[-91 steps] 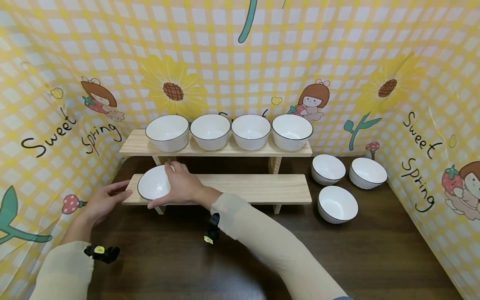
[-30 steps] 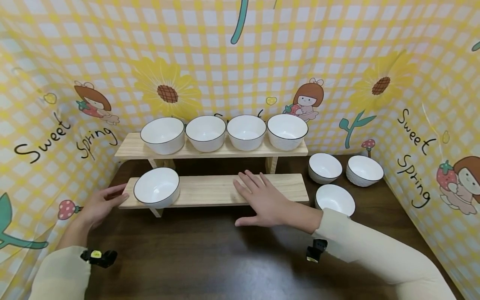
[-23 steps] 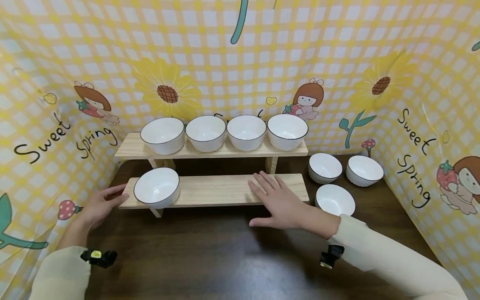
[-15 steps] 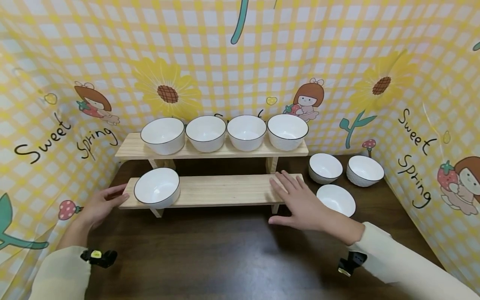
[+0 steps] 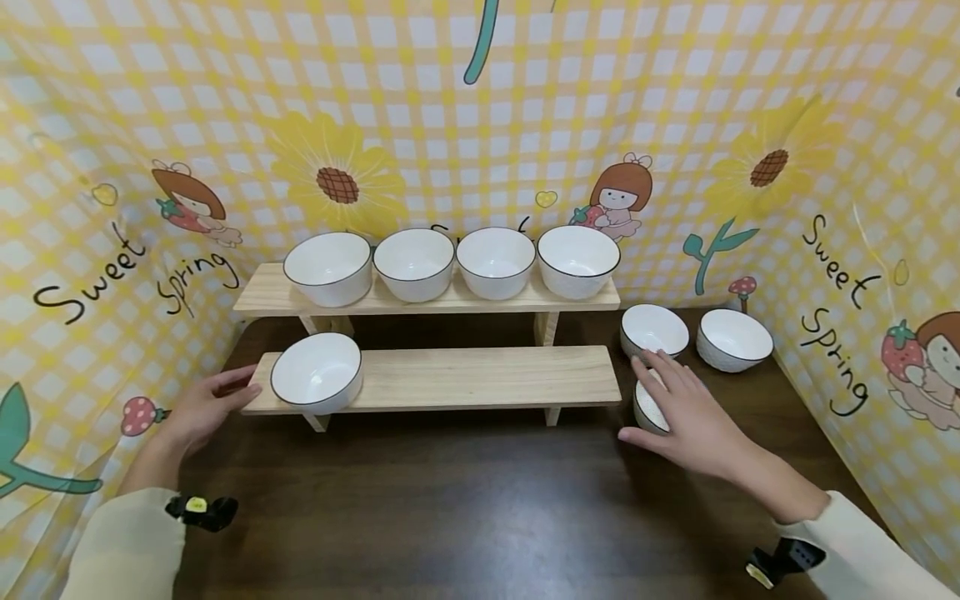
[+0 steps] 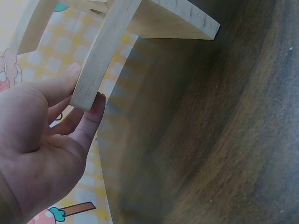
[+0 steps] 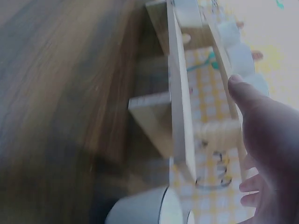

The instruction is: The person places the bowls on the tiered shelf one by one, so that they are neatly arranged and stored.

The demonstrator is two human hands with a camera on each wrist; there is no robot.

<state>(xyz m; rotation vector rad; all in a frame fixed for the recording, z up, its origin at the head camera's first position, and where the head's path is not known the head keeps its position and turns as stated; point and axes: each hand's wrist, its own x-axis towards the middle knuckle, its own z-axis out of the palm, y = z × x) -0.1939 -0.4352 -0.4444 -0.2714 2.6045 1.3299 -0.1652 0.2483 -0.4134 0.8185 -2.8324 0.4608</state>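
Observation:
My left hand (image 5: 201,408) grips the left end of the lower board of a two-tier wooden shelf (image 5: 487,379). In the left wrist view the thumb and fingers (image 6: 91,123) lie on opposite faces of the board end. One white bowl with a dark rim (image 5: 315,375) stands at the left of that board. My right hand (image 5: 693,425), fingers spread, is over the nearest loose bowl (image 5: 647,408) on the table and hides much of it; contact cannot be told. The right wrist view is blurred, with part of a bowl (image 7: 140,207) at its bottom.
Several white bowls (image 5: 414,265) stand in a row on the upper board. Two more, a bowl behind my right hand (image 5: 654,327) and a textured bowl (image 5: 735,340), sit on the dark wooden table (image 5: 450,508). Checkered cloth (image 5: 480,150) encloses the back and sides.
My right hand has let go of the bowl at the lower board's left and moved right, past the board, to the loose bowls. My left hand has stayed at the board's end.

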